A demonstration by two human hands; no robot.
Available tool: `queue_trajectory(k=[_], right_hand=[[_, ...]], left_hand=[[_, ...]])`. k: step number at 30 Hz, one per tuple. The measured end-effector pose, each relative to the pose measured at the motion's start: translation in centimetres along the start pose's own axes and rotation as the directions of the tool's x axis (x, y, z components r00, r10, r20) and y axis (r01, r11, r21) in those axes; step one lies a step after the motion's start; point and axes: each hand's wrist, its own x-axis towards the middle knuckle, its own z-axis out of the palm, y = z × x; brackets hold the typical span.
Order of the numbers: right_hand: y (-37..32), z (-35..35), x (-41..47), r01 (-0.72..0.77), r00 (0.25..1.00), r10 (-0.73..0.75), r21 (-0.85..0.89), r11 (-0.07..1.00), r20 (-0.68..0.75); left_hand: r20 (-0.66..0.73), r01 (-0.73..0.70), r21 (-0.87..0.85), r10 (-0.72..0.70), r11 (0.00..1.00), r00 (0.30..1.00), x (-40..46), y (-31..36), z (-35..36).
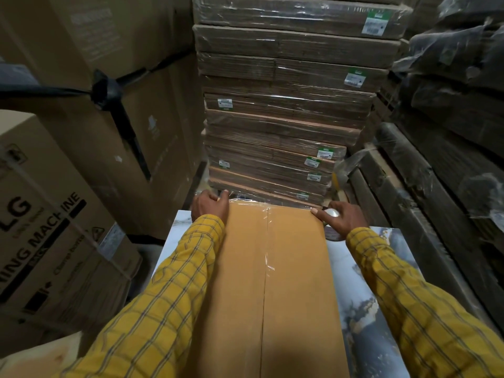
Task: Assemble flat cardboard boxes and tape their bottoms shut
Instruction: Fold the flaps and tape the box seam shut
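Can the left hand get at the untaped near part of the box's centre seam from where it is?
Probably yes: the left hand grips the box at its far edge, and the seam lies bare.

Cardboard box (275, 282): near end cut off by bottom edge; far wall hidden beyond its top edge; tape roll (331, 214) mostly hidden under right hand (345, 218).

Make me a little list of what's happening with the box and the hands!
box: brown cardboard box, flaps closed, on a marbled table
tape: clear strip along the middle seam, far half
left hand: curled over the far left corner
right hand: holds a tape roll at the far right corner
behind: wrapped stacks of flat cardboard
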Motion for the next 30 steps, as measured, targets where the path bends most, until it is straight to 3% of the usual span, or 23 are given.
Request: queue_trajectory(k=[4, 7, 9, 12, 14, 15, 17, 19, 21, 23, 30], right_hand=[[0.2, 0.1, 0.3, 0.023, 0.999, -0.025, -0.057, 0.998, -0.023], [0.0, 0.1, 0.1, 0.025, 0.999, -0.027, -0.071, 0.997, -0.020], [-0.2, 0.0, -0.1, 0.024, 0.999, -0.026, -0.075, 0.997, -0.025], [-0.5, 0.0, -0.2, 0.026, 0.999, -0.030, -0.103, 0.994, -0.038], [-0.7, -0.1, -0.3, 0.017, 0.999, -0.021, -0.111, 0.994, -0.031], [-1.0, -0.3, -0.5, 0.005, 1.000, -0.007, -0.111, 0.994, -0.017], [-1.1, -0.3, -0.5, 0.002, 1.000, -0.002, -0.112, 0.994, 0.000], [-0.8, -0.2, -0.4, -0.004, 1.000, 0.006, -0.120, 0.993, 0.013], [-0.7, -0.2, -0.3, -0.004, 1.000, 0.007, -0.129, 0.992, 0.020], [-0.7, -0.3, -0.3, -0.002, 1.000, 0.006, -0.137, 0.991, 0.025], [-1.0, -0.4, -0.1, -0.025, 0.998, 0.033, -0.136, 0.990, 0.057]], left_hand=[[0.082, 0.162, -0.039, -0.159, 0.986, 0.984, 2.1, 0.8, -0.4], [0.347, 0.243, 0.043, -0.242, 0.969, 0.906, 3.1, 1.3, -1.0], [0.411, 0.267, 0.066, -0.270, 0.961, 0.871, 3.4, 1.6, -1.2], [0.438, 0.307, 0.020, -0.285, 0.951, 0.853, 3.6, 1.5, -0.3], [0.253, 0.340, -0.147, -0.297, 0.929, 0.921, 3.9, 1.0, 1.0], [0.120, 0.264, -0.151, -0.247, 0.953, 0.961, 3.6, 1.0, 1.1], [-0.058, -0.043, -0.056, 0.040, 0.997, 0.998, 2.6, 0.5, 1.3], [-0.010, -0.371, -0.009, 0.371, 0.929, 0.929, 0.9, 0.6, 1.1], [0.192, -0.567, 0.072, 0.547, 0.820, 0.815, -0.6, 1.0, 0.8], [0.333, -0.651, 0.227, 0.570, 0.725, 0.751, -0.9, 1.3, 1.0], [0.415, -0.586, 0.449, 0.423, 0.675, 0.805, -0.6, 2.7, 1.8]])
